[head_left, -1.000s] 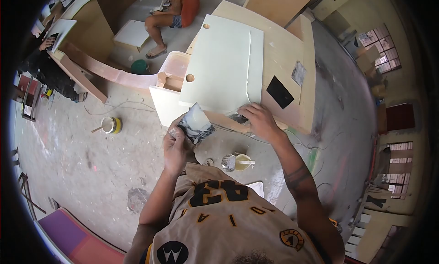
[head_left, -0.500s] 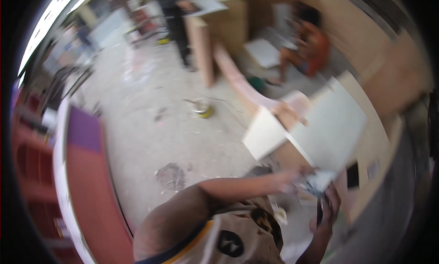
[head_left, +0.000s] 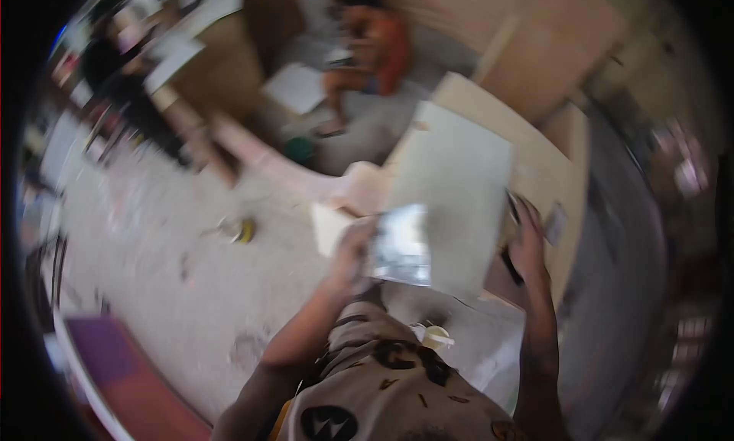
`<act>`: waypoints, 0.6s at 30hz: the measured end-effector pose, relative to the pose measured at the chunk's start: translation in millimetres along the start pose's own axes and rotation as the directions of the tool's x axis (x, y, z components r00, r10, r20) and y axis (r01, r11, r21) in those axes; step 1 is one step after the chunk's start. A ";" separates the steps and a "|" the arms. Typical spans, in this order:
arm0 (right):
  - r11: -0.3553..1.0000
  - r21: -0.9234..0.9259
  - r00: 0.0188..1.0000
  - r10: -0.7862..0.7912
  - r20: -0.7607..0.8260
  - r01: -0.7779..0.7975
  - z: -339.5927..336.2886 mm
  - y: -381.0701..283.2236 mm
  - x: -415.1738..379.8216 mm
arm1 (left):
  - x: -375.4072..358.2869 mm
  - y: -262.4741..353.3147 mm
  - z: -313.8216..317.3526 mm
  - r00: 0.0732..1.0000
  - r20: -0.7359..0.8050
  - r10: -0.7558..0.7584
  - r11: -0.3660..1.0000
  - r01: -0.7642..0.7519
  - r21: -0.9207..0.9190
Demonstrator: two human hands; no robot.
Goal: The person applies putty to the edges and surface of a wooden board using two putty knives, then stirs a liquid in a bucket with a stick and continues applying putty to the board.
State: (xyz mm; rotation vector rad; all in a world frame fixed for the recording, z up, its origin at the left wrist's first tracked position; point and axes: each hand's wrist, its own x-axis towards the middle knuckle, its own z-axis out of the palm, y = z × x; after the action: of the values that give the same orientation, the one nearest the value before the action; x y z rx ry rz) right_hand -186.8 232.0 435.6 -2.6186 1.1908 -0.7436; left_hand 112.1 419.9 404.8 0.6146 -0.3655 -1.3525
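Observation:
My left hand (head_left: 355,251) is closed on the left edge of a shiny silver sheet (head_left: 404,246), which reflects light over the near left part of a pale grey-white board (head_left: 466,166). That board lies on a curved wooden piece (head_left: 547,162). At the board's right side is my right hand (head_left: 527,238), its fingers bent around a dark, thin object (head_left: 511,267) whose shape is blurred. A small white panel (head_left: 327,228) shows just beyond my left hand.
A person in orange (head_left: 390,47) sits low beyond the boards, and a person in dark clothes (head_left: 126,85) stands at the upper left. A yellow can (head_left: 245,231) is on the floor. A purple and red panel (head_left: 126,376) lies lower left.
The view has swung right. My hands, close together before, are now apart, with the silver sheet staying at my left hand and the dark object at my right.

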 end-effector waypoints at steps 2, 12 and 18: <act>0.988 -0.020 0.985 0.154 -0.075 -0.156 13.8 40.5 38.4 | 8.7 8.3 -9.4 0.997 -0.071 -0.037 0.998 0.033 -0.053; 0.767 -0.389 0.820 0.570 0.049 -0.510 118.4 149.3 192.7 | 57.7 8.4 -36.3 0.987 -0.139 -0.086 0.988 0.067 -0.137; 0.857 -0.370 0.921 0.390 0.011 -0.359 155.7 121.2 215.0 | 62.8 30.3 -53.6 0.964 -0.264 -0.036 0.994 0.007 -0.110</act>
State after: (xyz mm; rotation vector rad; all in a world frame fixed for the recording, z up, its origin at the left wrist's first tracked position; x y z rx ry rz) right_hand -68.2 -16.4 338.8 -2.5159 1.8932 -0.3571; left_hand 179.4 372.2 374.3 0.7005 -0.0676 -1.2818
